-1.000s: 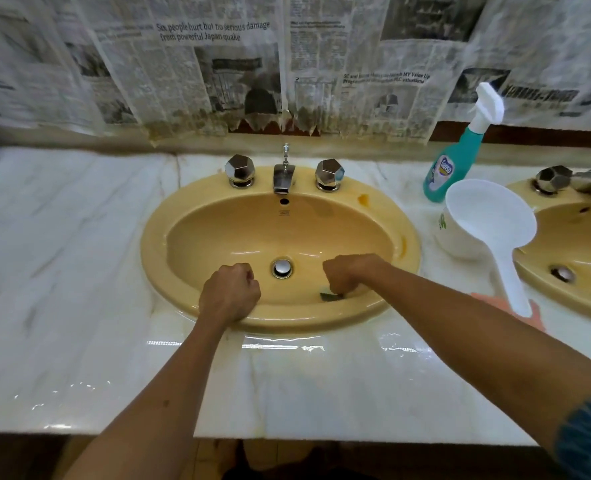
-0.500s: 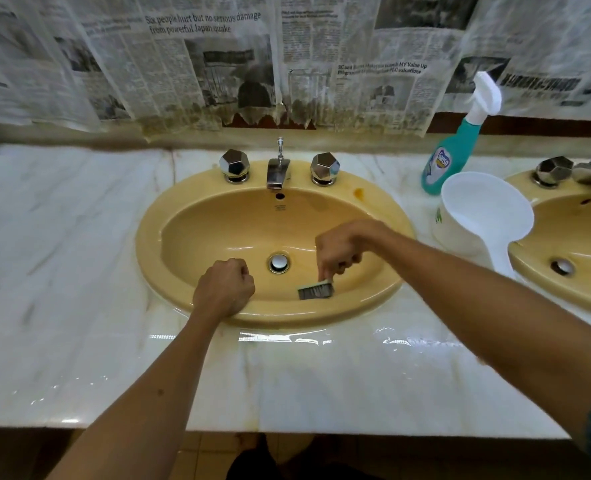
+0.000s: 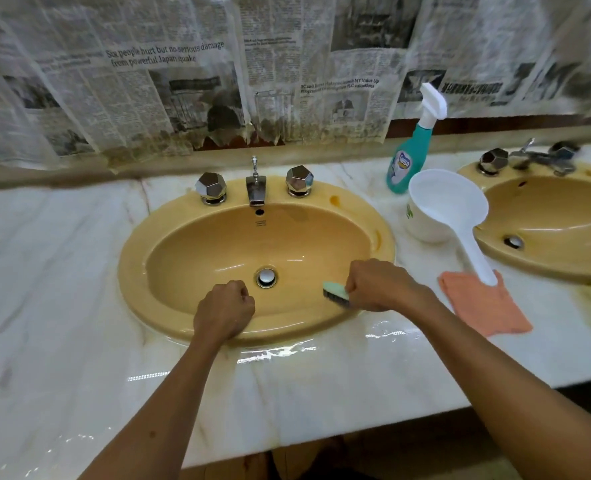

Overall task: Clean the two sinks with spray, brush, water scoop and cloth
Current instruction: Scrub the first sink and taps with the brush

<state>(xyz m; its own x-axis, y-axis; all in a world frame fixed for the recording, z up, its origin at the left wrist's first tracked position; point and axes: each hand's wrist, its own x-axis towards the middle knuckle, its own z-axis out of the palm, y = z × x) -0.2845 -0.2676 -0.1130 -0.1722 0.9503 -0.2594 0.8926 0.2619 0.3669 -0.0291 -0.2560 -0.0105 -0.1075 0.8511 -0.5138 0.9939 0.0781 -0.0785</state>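
A yellow oval sink (image 3: pixel 169 233) lies in the marble counter straight ahead. My right hand (image 3: pixel 377 285) grips a pale green brush (image 3: pixel 335 295), its dark bristles down on the near right wall of the basin. Curled into a fist, my left hand (image 3: pixel 224 313) rests on the sink's near rim and holds nothing. A second yellow sink (image 3: pixel 543 268) is at the right. Between the sinks stand a teal spray bottle (image 3: pixel 403 168) and a white water scoop (image 3: pixel 449 216), whose handle lies over an orange cloth (image 3: pixel 488 313).
Chrome taps and a spout (image 3: pixel 256 188) line the back of the near sink, with a drain (image 3: pixel 266 277) at its bottom. Newspaper (image 3: pixel 183 81) covers the wall. The marble counter (image 3: pixel 51 289) is wet and glossy near its front edge.
My right hand has moved the brush across the near right part of the basin, now lower and further right. My left fist has stayed on the rim. The view has shifted.
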